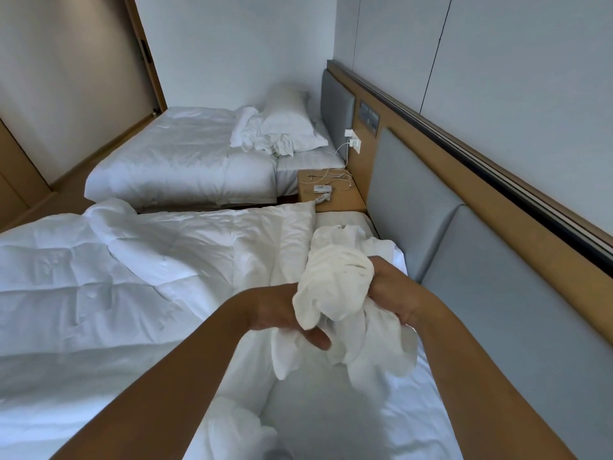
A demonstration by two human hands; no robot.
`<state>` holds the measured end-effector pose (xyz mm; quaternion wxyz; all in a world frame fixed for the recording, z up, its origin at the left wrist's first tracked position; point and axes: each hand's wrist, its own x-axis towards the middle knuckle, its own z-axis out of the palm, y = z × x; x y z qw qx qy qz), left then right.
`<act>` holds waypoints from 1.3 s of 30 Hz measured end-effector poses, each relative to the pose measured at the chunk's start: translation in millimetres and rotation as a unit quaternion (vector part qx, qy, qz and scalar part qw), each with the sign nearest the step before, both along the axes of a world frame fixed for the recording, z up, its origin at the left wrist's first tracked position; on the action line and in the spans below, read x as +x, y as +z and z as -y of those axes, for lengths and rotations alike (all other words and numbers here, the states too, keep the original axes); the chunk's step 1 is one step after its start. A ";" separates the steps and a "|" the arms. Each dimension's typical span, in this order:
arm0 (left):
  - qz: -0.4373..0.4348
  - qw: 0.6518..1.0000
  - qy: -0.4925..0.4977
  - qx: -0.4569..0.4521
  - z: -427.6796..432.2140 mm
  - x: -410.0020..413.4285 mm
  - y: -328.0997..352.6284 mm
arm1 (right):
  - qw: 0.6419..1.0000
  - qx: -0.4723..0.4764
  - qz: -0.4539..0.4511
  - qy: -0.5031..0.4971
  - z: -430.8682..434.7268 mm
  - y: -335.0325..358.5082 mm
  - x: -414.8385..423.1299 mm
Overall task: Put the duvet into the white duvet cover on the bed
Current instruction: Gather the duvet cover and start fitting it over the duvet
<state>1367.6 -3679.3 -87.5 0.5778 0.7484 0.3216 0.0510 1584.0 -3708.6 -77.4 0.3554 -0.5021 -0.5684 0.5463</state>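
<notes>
White duvet cover: bunched up, lifted over the bed
Left hand: gripping the bunch
Right hand: clutching its other side
Duvet: spread out, leftward

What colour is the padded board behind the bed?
The headboard is grey, best seen in the head view.

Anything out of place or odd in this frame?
Nothing spilled or damaged. Crumpled linen lies heaped beside the pillow on the far bed, and charger cables sprawl tangled over the nightstand.
</notes>
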 end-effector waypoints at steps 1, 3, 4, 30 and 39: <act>-0.016 1.000 0.001 0.016 3.2 4.7 -3.1 | 1.000 0.027 -0.003 -0.006 -2.3 -0.7 -5.5; 0.007 0.999 0.029 0.022 5.0 10.7 -4.7 | 0.996 0.054 -0.064 -0.036 -5.5 -0.4 -16.2; 0.029 0.998 0.048 0.012 2.6 10.2 -1.9 | 0.992 0.066 -0.088 -0.058 -7.2 -1.1 -17.8; 0.172 0.954 0.150 -0.192 -34.7 0.8 11.5 | 0.996 -0.071 -0.039 0.046 -7.9 -11.8 21.8; 0.075 0.952 0.222 -0.196 -23.6 26.7 19.5 | 0.985 -0.145 -0.090 0.032 15.3 -10.9 22.9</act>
